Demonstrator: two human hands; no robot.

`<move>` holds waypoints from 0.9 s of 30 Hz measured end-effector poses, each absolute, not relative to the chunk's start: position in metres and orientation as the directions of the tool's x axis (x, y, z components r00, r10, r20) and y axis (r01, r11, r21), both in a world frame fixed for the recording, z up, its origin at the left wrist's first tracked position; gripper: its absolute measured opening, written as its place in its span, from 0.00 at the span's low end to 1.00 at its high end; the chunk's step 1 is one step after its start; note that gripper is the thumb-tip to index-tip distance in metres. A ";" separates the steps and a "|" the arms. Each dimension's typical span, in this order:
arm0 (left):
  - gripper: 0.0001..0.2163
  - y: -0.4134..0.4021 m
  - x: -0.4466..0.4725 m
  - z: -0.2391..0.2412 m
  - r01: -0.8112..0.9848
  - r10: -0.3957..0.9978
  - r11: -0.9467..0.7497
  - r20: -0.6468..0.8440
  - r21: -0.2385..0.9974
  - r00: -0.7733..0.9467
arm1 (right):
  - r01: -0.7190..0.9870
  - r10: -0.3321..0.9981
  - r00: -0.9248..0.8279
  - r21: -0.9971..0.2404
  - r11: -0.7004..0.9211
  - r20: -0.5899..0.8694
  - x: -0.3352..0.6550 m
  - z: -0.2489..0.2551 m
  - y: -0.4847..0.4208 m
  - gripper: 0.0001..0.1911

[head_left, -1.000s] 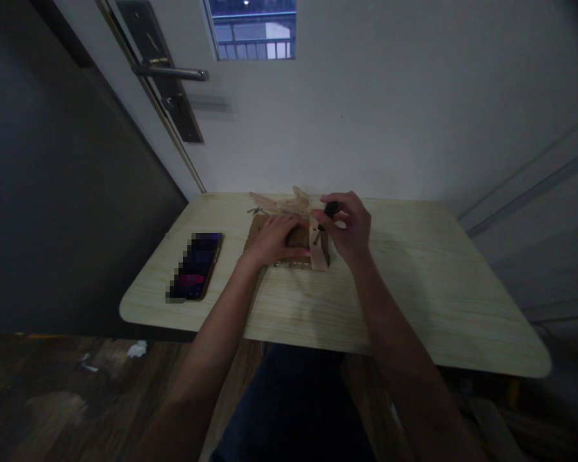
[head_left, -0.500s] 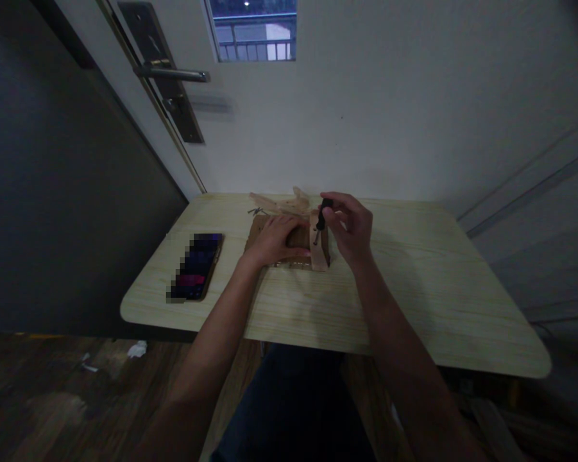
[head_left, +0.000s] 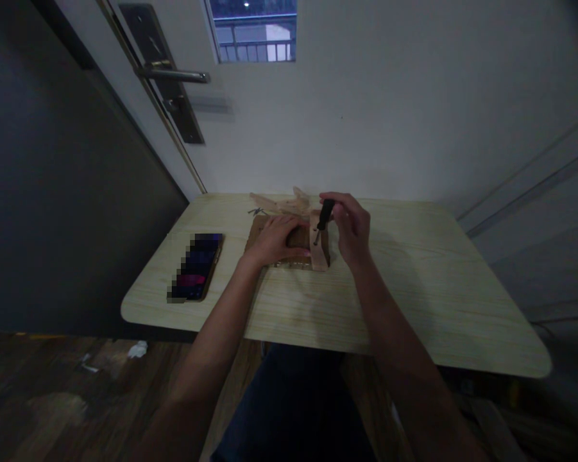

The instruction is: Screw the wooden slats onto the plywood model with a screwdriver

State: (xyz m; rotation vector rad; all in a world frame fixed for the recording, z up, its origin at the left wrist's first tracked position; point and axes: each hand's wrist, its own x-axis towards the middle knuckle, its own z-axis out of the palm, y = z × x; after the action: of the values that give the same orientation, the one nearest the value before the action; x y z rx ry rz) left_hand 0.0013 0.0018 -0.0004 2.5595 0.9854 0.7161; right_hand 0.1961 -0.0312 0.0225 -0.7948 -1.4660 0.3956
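My left hand [head_left: 278, 240] lies on a brown cardboard piece [head_left: 298, 239], thumb and fingers spread apart around its middle. A pale tan strip [head_left: 319, 255] runs across the right end of the cardboard, just beyond my left fingertips. My right hand [head_left: 354, 224] grips a small black-handled screwdriver [head_left: 325, 214] between thumb and fingers. It slants down and left, its shaft over the strip, where a small dark screw [head_left: 316, 242] shows near the tip. Whether tip and screw touch is too small to tell.
Behind the cardboard lie crumpled tan strips [head_left: 289, 204] and several loose screws [head_left: 256, 211]. A phone [head_left: 197, 266] rests at the left of the wood-patterned table [head_left: 442, 289]. A white door with a metal handle [head_left: 173, 75] stands behind the table.
My right thumb and fingers have shifted on the screwdriver handle, which leans slightly more to the right. My left hand and the cardboard stay put.
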 end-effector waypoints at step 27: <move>0.29 0.001 0.002 0.000 0.556 0.692 -0.717 0.336 0.420 0.639 | 0.194 0.663 0.020 -0.653 0.732 0.749 0.197 0.023 -0.033 0.20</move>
State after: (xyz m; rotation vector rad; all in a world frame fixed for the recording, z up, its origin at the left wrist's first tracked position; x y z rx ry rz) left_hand 0.0019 0.0008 0.0000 2.5832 1.0076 0.7011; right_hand 0.1965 -0.0332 0.0234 -0.7229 -1.5408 0.4174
